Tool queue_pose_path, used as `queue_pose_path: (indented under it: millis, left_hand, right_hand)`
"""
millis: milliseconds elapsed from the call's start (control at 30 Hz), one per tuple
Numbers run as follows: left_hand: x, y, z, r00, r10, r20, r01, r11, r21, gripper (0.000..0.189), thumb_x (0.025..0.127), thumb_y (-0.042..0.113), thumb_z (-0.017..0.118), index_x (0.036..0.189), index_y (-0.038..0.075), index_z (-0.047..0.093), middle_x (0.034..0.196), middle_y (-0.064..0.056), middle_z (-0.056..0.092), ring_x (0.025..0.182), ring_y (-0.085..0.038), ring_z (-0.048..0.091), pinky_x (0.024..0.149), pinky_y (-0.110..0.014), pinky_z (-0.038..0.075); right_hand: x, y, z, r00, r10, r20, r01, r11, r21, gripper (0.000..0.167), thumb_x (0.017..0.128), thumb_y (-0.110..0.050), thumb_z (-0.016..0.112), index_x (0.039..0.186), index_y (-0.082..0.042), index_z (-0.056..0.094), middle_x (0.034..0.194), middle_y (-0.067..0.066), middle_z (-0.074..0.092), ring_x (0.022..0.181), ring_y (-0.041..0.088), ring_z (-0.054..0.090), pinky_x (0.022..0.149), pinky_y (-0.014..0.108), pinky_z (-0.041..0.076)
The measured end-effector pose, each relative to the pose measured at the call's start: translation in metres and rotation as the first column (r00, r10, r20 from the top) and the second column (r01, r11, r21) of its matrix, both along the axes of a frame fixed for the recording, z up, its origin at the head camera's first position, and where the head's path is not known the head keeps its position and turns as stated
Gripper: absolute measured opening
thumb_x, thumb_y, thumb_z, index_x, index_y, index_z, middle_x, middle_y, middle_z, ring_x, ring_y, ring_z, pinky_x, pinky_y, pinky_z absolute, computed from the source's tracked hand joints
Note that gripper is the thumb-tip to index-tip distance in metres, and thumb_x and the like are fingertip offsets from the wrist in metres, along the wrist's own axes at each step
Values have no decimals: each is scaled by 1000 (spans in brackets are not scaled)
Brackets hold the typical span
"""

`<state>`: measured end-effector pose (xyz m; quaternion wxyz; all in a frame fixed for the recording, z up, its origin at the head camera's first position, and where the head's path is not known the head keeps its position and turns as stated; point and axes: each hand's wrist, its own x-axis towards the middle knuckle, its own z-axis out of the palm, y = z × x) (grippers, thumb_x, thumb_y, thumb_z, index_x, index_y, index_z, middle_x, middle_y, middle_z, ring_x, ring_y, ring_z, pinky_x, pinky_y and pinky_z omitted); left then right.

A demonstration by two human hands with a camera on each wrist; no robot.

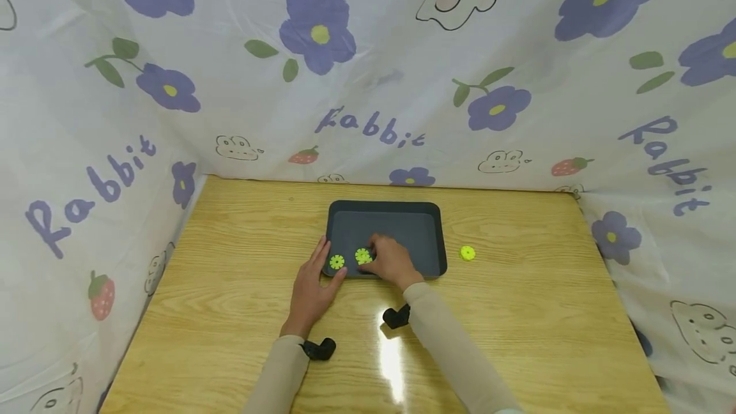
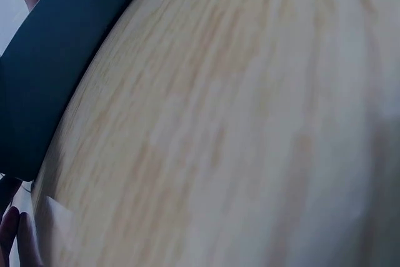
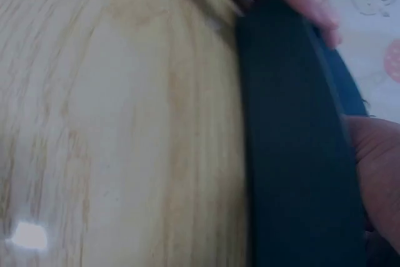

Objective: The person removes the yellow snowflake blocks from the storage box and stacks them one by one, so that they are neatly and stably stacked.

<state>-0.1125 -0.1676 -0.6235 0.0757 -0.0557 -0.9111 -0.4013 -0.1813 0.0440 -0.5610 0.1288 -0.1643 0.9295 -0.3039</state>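
Observation:
A dark grey rectangular tray [image 1: 402, 225] lies on the wooden table. My left hand [image 1: 310, 289] holds its near left corner, fingers along the outer side and thumb over the front rim. Inside, near that corner, lies a yellow-green notched plastic disc [image 1: 337, 262]. My right hand [image 1: 393, 260] reaches over the front rim and pinches another notched disc [image 1: 365, 260] between thumb and fingers, overlapping a like disc [image 1: 361, 253] in the head view. In the right wrist view the tray's front wall [image 3: 300, 129] hides the right fingertips. The left wrist view shows mostly tabletop and tray wall [image 2: 50, 54].
To the right of the tray, several yellow-green discs [image 1: 467, 253] seem to lie stacked on the table [image 1: 517, 312]. A white cloth [image 1: 374, 82] printed with flowers and rabbits hangs behind and at both sides. Each wrist carries a black camera mount [image 1: 319, 349].

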Motion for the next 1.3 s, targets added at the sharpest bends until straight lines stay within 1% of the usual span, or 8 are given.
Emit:
queue_pose_path:
  millis: [200,400,567,867,1000,1133,1233,1300]
  left_hand:
    - [-1,0,-3,1000,-4,-13,4,1000,0,76,102,52,62,163,16,35,171,9,22,150,-32,37,118,-60,33]
    - [-1,0,0,1000,-1,-24,1,1000,7,75,102,51,62,163,15,36,170,7,23,149,-34,37,117,-61,33]
    - [0,1,2,999,3,-39,-3,1000,9,75,102,49,64,162,13,38,170,4,26,148,-35,39,116,-61,34]
    - [-1,1,4,999,-3,-35,4,1000,15,75,101,47,65,162,13,37,170,4,25,150,-32,37,118,-60,32]
    - [-1,1,6,1000,-4,-28,5,1000,20,75,102,46,65,162,14,36,170,5,25,151,-31,35,119,-59,31]
    - [-1,2,5,1000,-3,-13,3,1000,20,75,102,49,64,163,14,36,170,7,23,151,-29,34,120,-57,30]
    - [0,1,4,1000,-5,-11,5,1000,23,75,102,49,63,163,13,36,170,6,23,151,-30,34,120,-59,30]
    - [0,1,3,1000,-5,-11,5,1000,19,75,102,49,63,163,13,36,171,6,23,151,-31,35,119,-59,30]
  right_hand:
    - [-2,3,-6,999,-18,32,18,1000,-5,33,88,-24,87,108,-4,71,103,9,69,93,24,66,81,41,58]
    - [-1,17,-8,1000,-26,5,26,997,-72,30,89,-16,84,113,-4,71,104,10,67,94,24,64,82,42,57]
    - [0,31,-9,999,-32,-20,31,996,-87,30,91,-12,81,119,-6,73,110,8,71,97,23,66,83,40,58]
    - [0,52,-8,998,-44,36,49,987,-153,37,92,-3,78,128,-1,71,119,14,71,92,21,69,79,36,60]
    - [0,57,-6,999,-50,17,51,991,-124,36,92,-4,78,127,0,72,115,13,73,89,20,69,77,35,60]
    - [1,60,-5,998,-56,-24,54,996,-69,34,91,-10,81,123,-1,74,105,11,74,89,21,69,78,39,60]
    - [3,64,-6,996,-80,-40,78,995,-60,35,91,-14,82,122,-2,74,102,9,74,87,20,69,78,40,60]
    - [4,68,-6,993,-104,-46,100,991,-87,36,91,-15,82,123,-2,74,101,8,73,84,18,67,76,39,59]
